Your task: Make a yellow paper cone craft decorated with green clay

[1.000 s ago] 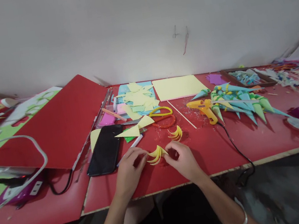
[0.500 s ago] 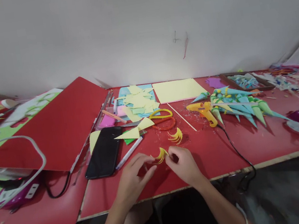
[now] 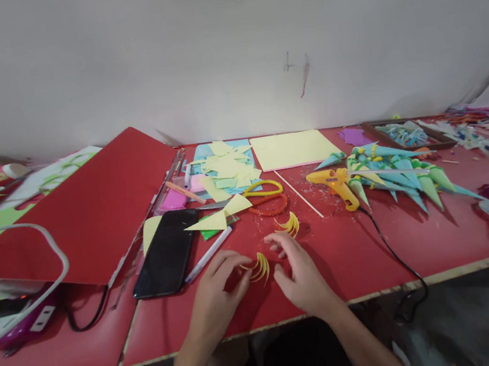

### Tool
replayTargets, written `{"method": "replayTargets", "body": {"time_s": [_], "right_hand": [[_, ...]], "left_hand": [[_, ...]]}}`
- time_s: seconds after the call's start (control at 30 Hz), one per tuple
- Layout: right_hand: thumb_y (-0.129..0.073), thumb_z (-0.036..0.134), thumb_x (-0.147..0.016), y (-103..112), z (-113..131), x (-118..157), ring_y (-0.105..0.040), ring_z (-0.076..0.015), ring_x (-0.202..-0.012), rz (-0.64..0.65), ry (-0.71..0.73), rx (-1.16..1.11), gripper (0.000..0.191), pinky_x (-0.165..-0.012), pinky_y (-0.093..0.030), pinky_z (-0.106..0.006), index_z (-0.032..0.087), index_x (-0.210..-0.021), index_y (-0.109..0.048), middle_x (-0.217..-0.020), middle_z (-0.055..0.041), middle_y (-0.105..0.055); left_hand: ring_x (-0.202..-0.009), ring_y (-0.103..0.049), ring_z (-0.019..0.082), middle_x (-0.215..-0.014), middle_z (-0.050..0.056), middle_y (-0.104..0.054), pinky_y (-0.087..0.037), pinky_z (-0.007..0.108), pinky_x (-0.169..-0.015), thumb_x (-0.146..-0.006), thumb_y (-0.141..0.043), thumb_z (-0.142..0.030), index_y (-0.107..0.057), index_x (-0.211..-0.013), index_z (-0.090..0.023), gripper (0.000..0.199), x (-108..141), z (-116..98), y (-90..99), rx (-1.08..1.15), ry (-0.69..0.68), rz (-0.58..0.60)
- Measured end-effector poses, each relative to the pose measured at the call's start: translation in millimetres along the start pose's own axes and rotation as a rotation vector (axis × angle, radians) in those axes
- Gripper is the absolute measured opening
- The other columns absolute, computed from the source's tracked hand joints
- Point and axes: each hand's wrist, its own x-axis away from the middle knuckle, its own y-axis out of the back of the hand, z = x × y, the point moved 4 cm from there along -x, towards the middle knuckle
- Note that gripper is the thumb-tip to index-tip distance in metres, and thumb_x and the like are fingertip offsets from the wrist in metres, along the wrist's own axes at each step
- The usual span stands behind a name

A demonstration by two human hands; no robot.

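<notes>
Between thumb and fingers, my left hand (image 3: 220, 293) pinches one end of a yellow curled paper piece (image 3: 261, 267), cut into thin curved strips. My right hand (image 3: 301, 273) is just right of it, fingers apart and holding nothing. A second curled yellow paper piece (image 3: 289, 224) lies on the red table beyond my right fingertips. Farther back are scissors (image 3: 268, 189) with yellow and red handles. Left of my hands, a white pen (image 3: 208, 254) lies beside a black phone (image 3: 165, 255).
A yellow glue gun (image 3: 336, 183) with a black cord lies right of centre, by several blue-green paper cones (image 3: 400, 172). Yellow paper scraps (image 3: 229, 163) and a yellow sheet (image 3: 295, 148) are at the back. A thin stick (image 3: 299, 194) and a red board (image 3: 90, 215) also lie there.
My right hand has let go of the curled paper and opened, moving slightly right. The piece stays in my left fingers, its strips now fanned toward the right.
</notes>
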Motion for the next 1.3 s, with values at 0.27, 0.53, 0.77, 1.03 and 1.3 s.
{"method": "replayTargets", "body": {"time_s": [0.27, 0.53, 0.77, 1.03, 1.3], "right_hand": [[-0.039, 0.000, -0.061, -8, 5, 0, -0.049, -0.0182, -0.097, 0.216, 0.030, 0.102, 0.053, -0.085, -0.041, -0.034, 0.021, -0.110, -0.043, -0.104, -0.0054, -0.053], [-0.044, 0.003, -0.065, -5, 6, 3, -0.050, -0.0177, -0.085, 0.193, 0.001, 0.168, 0.032, -0.077, -0.040, -0.031, 0.020, -0.091, -0.050, -0.089, -0.0031, -0.056], [-0.051, 0.005, -0.065, -2, 7, 8, -0.050, -0.0161, -0.080, 0.155, -0.055, 0.142, 0.026, -0.072, -0.039, -0.028, 0.022, -0.085, -0.053, -0.084, -0.0004, -0.056], [-0.053, 0.013, -0.074, -2, 7, 7, -0.050, -0.0164, -0.078, 0.149, -0.069, 0.141, 0.014, -0.070, -0.039, -0.028, 0.021, -0.085, -0.055, -0.082, -0.0014, -0.057], [-0.054, 0.011, -0.072, -2, 7, 7, -0.051, -0.0160, -0.077, 0.136, -0.074, 0.119, 0.017, -0.069, -0.040, -0.027, 0.021, -0.086, -0.055, -0.082, -0.0011, -0.057]], "left_hand": [[-0.055, -0.053, 0.011, -0.062, -0.001, -0.059, -0.041, 0.021, -0.052, -0.075, -0.056, -0.025, -0.056, -0.066, -0.019, 0.011, 6, -6, -11.7, -0.175, -0.166, 0.161], [-0.081, -0.059, 0.016, -0.089, 0.003, -0.061, -0.048, 0.024, -0.068, -0.075, -0.055, -0.025, -0.056, -0.091, -0.021, 0.017, 7, -1, -9.2, -0.239, -0.088, 0.066], [-0.084, -0.058, 0.015, -0.090, 0.004, -0.057, -0.049, 0.024, -0.071, -0.077, -0.054, -0.025, -0.052, -0.090, -0.020, 0.015, 9, -7, -6.8, -0.190, -0.193, 0.020], [-0.090, -0.056, 0.016, -0.096, 0.004, -0.055, -0.048, 0.026, -0.076, -0.078, -0.054, -0.026, -0.049, -0.092, -0.021, 0.016, 12, -1, -10.1, -0.217, -0.166, 0.031], [-0.081, -0.058, 0.015, -0.089, 0.002, -0.059, -0.048, 0.027, -0.071, -0.077, -0.056, -0.029, -0.053, -0.084, -0.021, 0.012, 7, 4, -14.0, -0.188, -0.080, 0.151]]}}
